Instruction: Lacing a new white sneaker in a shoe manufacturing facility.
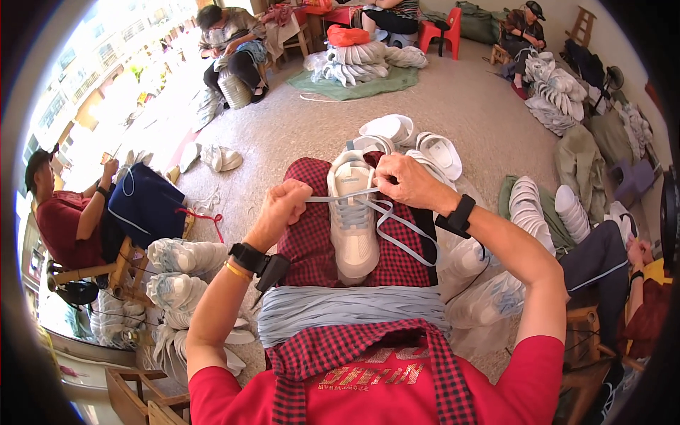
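A white sneaker [356,249] lies on my lap over a red-and-black checked apron [308,241], toe toward me. Pale blue-grey lace crosses its front in several rows. My left hand [287,202], closed, pinches a stretch of shoelace [322,200] that runs taut across the shoe's upper eyelets. On the other side my right hand [405,183] is closed on the lace beside the shoe's collar. A loose length of lace loops down to the right over the apron. Across my waist lies a thick bundle of the same laces [347,312].
White shoe parts [439,156] lie on the floor just beyond my knees. Stacked uppers in plastic stand left [185,256] and right [489,297]. People sit working around the room, one close at left [67,219] and one at right [602,258]. A red chair [440,32] stands far back.
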`<action>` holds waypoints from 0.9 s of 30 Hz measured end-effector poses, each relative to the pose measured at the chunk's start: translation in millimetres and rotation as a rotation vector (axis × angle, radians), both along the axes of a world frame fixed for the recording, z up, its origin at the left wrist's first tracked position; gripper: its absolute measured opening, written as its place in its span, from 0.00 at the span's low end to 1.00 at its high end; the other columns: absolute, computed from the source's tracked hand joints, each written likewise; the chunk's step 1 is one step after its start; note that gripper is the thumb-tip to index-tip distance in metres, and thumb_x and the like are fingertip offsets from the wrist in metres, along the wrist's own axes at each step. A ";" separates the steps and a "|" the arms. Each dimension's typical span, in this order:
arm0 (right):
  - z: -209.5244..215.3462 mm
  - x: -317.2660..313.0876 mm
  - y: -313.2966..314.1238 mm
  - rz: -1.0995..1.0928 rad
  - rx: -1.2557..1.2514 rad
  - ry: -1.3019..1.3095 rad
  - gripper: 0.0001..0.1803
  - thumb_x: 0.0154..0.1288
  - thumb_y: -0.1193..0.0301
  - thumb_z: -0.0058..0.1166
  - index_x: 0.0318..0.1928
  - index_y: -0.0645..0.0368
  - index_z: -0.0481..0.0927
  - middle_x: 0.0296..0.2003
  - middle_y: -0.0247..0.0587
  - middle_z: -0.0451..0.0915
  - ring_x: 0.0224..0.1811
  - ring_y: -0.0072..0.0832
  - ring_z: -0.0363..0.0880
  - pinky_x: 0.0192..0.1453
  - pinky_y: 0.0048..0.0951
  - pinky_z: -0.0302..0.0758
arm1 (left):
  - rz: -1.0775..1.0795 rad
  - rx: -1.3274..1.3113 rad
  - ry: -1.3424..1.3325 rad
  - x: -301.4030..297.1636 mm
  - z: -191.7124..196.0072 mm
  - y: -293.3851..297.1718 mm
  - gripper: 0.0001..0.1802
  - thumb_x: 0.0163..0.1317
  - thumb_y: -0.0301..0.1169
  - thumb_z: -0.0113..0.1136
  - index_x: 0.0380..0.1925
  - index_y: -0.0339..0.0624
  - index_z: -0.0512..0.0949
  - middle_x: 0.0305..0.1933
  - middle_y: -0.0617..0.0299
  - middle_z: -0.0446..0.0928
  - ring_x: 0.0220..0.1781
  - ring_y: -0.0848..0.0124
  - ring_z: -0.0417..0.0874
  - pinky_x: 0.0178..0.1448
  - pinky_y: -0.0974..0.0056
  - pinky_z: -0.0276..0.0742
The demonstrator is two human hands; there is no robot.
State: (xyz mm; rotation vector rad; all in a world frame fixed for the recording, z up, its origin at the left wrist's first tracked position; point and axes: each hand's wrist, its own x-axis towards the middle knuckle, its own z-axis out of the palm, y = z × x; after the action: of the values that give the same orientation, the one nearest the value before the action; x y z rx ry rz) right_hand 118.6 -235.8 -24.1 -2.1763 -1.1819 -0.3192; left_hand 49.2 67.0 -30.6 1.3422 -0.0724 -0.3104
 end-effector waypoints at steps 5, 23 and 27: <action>2.9 4.4 -4.4 0.037 0.002 0.084 0.15 0.66 0.67 0.54 0.29 0.69 0.77 0.28 0.52 0.76 0.34 0.47 0.76 0.41 0.44 0.72 | 0.169 0.893 -0.617 3.0 3.0 -8.8 0.26 0.58 0.40 0.72 0.12 0.37 0.69 0.25 0.64 0.72 0.25 0.71 0.68 0.30 0.60 0.65; 30.0 38.5 -115.4 -0.249 -0.035 -0.183 0.08 0.64 0.75 0.53 0.30 0.69 0.75 0.37 0.47 0.77 0.37 0.41 0.78 0.42 0.36 0.74 | 0.085 1.183 -0.681 -6.0 18.4 -59.5 0.20 0.52 0.42 0.71 0.25 0.32 0.80 0.31 0.52 0.76 0.31 0.62 0.79 0.37 0.59 0.75; 31.7 25.3 -113.2 -0.271 -0.074 -0.151 0.09 0.64 0.76 0.53 0.28 0.70 0.74 0.38 0.47 0.77 0.36 0.40 0.77 0.41 0.35 0.74 | 0.183 1.088 -0.632 -9.7 10.4 -60.0 0.19 0.53 0.42 0.71 0.29 0.33 0.83 0.30 0.52 0.80 0.32 0.62 0.83 0.38 0.59 0.77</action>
State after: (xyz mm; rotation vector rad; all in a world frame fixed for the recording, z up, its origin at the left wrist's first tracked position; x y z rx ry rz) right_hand 143.9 -349.0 7.6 -2.4164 -0.9898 -0.5713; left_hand 39.5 6.9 -20.2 2.4718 -0.3415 0.3077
